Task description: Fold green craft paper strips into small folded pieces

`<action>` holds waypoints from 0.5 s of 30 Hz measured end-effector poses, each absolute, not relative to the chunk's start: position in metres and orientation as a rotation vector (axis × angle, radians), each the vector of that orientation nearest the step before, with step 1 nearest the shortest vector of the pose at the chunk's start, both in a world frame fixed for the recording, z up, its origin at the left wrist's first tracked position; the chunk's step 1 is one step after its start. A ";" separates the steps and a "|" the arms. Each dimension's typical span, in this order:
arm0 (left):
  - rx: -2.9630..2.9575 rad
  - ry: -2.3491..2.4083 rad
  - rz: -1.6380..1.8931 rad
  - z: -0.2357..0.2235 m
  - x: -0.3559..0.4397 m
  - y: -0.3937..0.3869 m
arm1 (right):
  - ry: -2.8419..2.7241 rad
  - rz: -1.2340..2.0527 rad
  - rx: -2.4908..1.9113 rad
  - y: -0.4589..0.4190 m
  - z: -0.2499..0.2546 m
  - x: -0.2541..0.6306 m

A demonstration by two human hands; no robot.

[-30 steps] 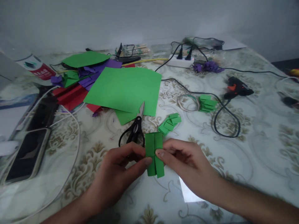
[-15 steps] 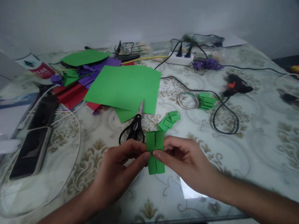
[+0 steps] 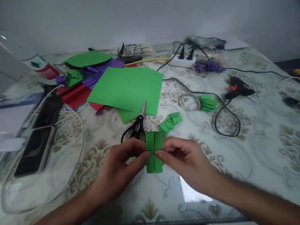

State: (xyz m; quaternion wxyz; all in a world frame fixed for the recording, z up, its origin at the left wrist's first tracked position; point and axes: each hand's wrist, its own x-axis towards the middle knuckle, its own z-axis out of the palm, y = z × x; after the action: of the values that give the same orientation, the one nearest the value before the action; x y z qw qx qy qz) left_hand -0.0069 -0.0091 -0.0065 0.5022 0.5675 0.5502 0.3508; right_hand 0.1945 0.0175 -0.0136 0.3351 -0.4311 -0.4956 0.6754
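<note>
the person's forearms enter from the two lower corners and angle inward, the hands facing each other at nearly the same height. the left hand (image 3: 124,165) is clamped on the left edge of a folded green strip (image 3: 150,141), its thumb overlapping the front and its forefinger bent toward the edge. the right hand (image 3: 192,159) mirrors it, pinching the right edge, thumb tip pressed near the middle seam. the strip sits between the two hands, long side pointing away from the person, nearer than the scissors (image 3: 140,121) and a small folded stack (image 3: 170,123) on the table (image 3: 236,175).
</note>
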 end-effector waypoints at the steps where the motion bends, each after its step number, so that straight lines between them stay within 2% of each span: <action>1: 1.382 1.325 0.844 -0.007 -0.007 -0.009 | -1.309 1.751 -1.125 0.017 -0.013 0.195; 15: 1.410 1.352 0.910 -0.009 -0.010 -0.011 | -1.309 1.761 -1.085 0.018 -0.017 0.197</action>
State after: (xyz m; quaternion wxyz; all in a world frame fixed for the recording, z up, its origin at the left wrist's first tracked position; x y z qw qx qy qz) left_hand -0.0102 -0.0110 -0.0090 0.4734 0.5763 0.5527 0.3719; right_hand 0.1970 0.0181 -0.0173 0.3400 -0.4169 -0.5028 0.6766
